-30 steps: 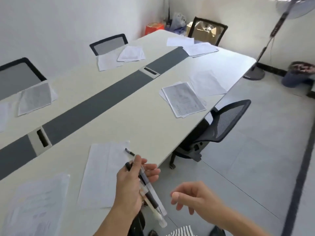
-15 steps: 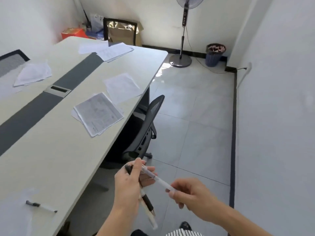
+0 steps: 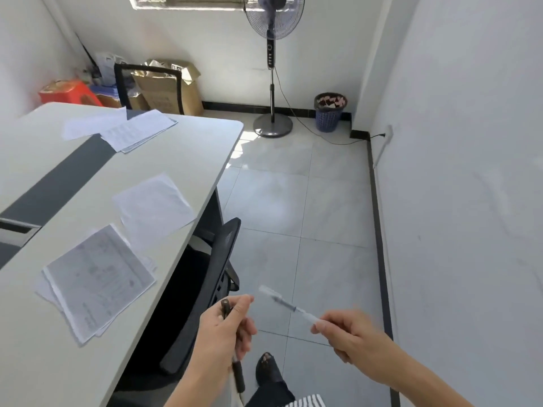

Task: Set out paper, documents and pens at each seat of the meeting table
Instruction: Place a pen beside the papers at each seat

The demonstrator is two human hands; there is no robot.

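Observation:
My right hand [image 3: 349,336] pinches one clear pen [image 3: 289,305] by its end, out over the floor. The pen slants up to the left. My left hand [image 3: 224,333] grips a bundle of pens [image 3: 238,374] whose ends stick out above and below the fist. On the white meeting table [image 3: 176,160] to my left lie a printed document stack [image 3: 98,277] and a blank sheet [image 3: 154,210] at the nearest seat. More papers [image 3: 138,129] lie at the far end. Both hands hover right of the table edge.
A black mesh chair [image 3: 214,277] is tucked under the table beside my left hand. A second chair [image 3: 147,86] stands at the table's head before cardboard boxes. A standing fan [image 3: 273,69], its cord and a blue bin [image 3: 329,113] stand by the far wall.
My right hand has drawn one pen out of the bundle and pulled it to the right. The view has swung right along the table; the first seat's paper and pen are out of sight.

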